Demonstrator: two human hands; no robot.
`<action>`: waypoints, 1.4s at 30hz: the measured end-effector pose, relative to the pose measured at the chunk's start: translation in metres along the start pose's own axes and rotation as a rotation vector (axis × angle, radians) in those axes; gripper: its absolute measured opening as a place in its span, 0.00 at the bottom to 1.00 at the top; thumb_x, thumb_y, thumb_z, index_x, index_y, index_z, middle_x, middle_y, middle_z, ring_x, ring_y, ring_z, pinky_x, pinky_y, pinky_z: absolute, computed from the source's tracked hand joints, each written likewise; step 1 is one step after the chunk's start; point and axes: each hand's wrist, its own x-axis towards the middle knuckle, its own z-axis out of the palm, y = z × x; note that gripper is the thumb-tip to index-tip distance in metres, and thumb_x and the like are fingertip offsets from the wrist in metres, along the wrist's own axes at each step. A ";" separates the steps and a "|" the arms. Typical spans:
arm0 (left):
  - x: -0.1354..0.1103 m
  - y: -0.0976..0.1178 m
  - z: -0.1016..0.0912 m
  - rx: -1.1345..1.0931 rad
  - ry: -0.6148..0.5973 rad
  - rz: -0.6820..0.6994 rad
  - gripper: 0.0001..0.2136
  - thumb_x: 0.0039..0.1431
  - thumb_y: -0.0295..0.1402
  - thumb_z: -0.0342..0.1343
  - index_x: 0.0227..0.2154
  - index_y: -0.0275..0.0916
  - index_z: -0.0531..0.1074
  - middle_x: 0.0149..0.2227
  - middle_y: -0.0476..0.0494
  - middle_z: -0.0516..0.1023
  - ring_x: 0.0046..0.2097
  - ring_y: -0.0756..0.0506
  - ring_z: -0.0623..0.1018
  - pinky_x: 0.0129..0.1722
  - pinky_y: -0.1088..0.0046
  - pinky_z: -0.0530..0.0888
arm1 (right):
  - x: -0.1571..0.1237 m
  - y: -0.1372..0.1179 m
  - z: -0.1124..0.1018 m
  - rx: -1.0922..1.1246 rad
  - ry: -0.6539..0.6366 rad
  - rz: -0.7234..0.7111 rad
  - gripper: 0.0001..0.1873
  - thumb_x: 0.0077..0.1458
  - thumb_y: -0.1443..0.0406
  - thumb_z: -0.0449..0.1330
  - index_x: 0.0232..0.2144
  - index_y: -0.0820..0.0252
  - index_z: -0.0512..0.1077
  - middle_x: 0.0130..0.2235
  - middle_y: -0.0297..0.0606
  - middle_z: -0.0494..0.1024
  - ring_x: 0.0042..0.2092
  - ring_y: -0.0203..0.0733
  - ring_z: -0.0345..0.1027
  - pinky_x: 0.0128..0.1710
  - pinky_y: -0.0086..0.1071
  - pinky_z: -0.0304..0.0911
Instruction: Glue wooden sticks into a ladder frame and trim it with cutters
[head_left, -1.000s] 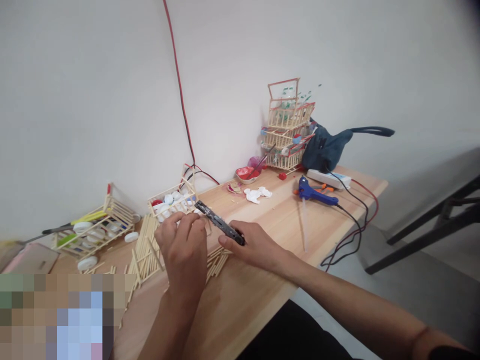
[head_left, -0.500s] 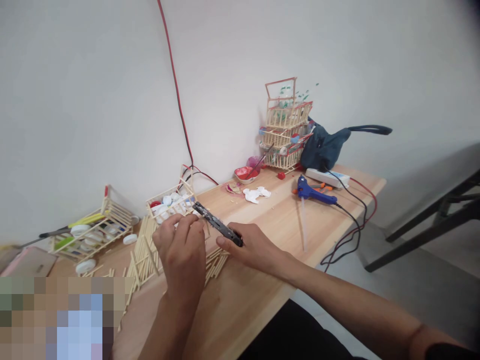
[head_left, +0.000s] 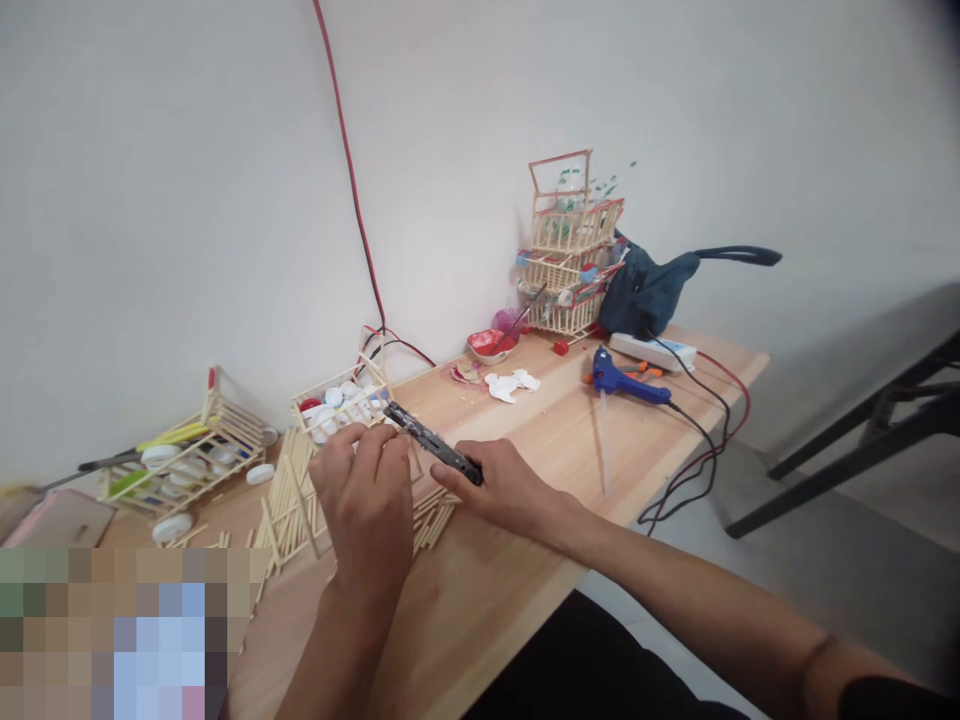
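My right hand point(head_left: 502, 492) grips the handle of a dark utility knife point(head_left: 431, 442) whose blade end points up and to the left. My left hand point(head_left: 367, 500) is closed in a pinch right at the blade end; what it pinches is too small to make out. Both hands hover over a pile of thin wooden sticks point(head_left: 296, 500) lying on the wooden table point(head_left: 525, 560). Just behind my hands stands a small stick-built basket point(head_left: 341, 400) holding white bottle caps.
A second stick basket point(head_left: 187, 460) with caps and a yellow tool sits at the left. Stacked stick baskets point(head_left: 570, 250), a dark bag point(head_left: 649, 290), a blue glue gun point(head_left: 626, 382), a white power strip point(head_left: 652, 352) and cables lie at the far right. A red cable point(head_left: 349, 180) runs up the wall.
Both hands and the knife stay together over the sticks with only slight shifts. The view has drifted a little.
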 end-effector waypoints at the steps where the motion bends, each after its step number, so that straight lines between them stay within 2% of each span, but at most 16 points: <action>1: 0.000 0.000 0.000 -0.002 -0.007 -0.003 0.05 0.61 0.25 0.52 0.35 0.39 0.72 0.40 0.42 0.79 0.48 0.41 0.71 0.48 0.58 0.65 | 0.000 0.001 0.001 -0.006 0.007 0.002 0.27 0.60 0.46 0.49 0.21 0.62 0.63 0.22 0.31 0.64 0.26 0.31 0.53 0.26 0.29 0.45; 6: 0.000 0.001 0.000 0.000 -0.018 -0.016 0.05 0.60 0.25 0.52 0.33 0.38 0.72 0.37 0.42 0.79 0.46 0.41 0.72 0.47 0.57 0.65 | 0.001 0.002 0.005 -0.052 0.031 0.007 0.28 0.60 0.45 0.49 0.20 0.62 0.63 0.21 0.32 0.63 0.25 0.32 0.53 0.26 0.29 0.44; 13: 0.003 0.000 -0.002 0.090 -0.004 0.011 0.03 0.60 0.27 0.53 0.34 0.38 0.72 0.32 0.43 0.77 0.46 0.39 0.71 0.44 0.59 0.64 | 0.001 0.000 0.002 -0.102 0.032 0.014 0.28 0.60 0.44 0.48 0.24 0.61 0.65 0.23 0.33 0.67 0.26 0.32 0.55 0.27 0.30 0.45; 17: 0.005 -0.001 -0.003 0.106 0.025 0.002 0.04 0.60 0.26 0.53 0.32 0.39 0.72 0.30 0.44 0.77 0.46 0.39 0.71 0.44 0.59 0.62 | 0.003 -0.003 -0.006 0.022 -0.090 0.008 0.29 0.61 0.43 0.46 0.28 0.62 0.69 0.26 0.35 0.71 0.28 0.34 0.59 0.28 0.29 0.49; 21: 0.007 -0.001 -0.004 0.044 0.065 -0.037 0.03 0.60 0.27 0.54 0.34 0.39 0.72 0.30 0.44 0.78 0.44 0.40 0.71 0.42 0.61 0.62 | 0.005 -0.004 -0.015 0.135 -0.209 -0.012 0.31 0.62 0.43 0.42 0.31 0.62 0.71 0.25 0.34 0.70 0.28 0.35 0.60 0.28 0.29 0.50; 30: 0.009 0.001 -0.001 -0.016 0.087 -0.123 0.05 0.60 0.28 0.54 0.34 0.39 0.74 0.29 0.44 0.78 0.40 0.41 0.72 0.40 0.63 0.63 | 0.004 -0.001 -0.018 0.077 -0.116 -0.004 0.28 0.59 0.43 0.47 0.26 0.61 0.64 0.24 0.31 0.65 0.28 0.34 0.57 0.27 0.28 0.47; 42: 0.007 0.000 0.000 -0.030 0.078 -0.130 0.05 0.59 0.28 0.54 0.34 0.39 0.75 0.30 0.43 0.78 0.41 0.40 0.72 0.41 0.61 0.64 | 0.005 -0.001 -0.013 0.024 -0.070 0.015 0.28 0.57 0.42 0.49 0.25 0.61 0.64 0.25 0.32 0.66 0.28 0.34 0.56 0.28 0.29 0.47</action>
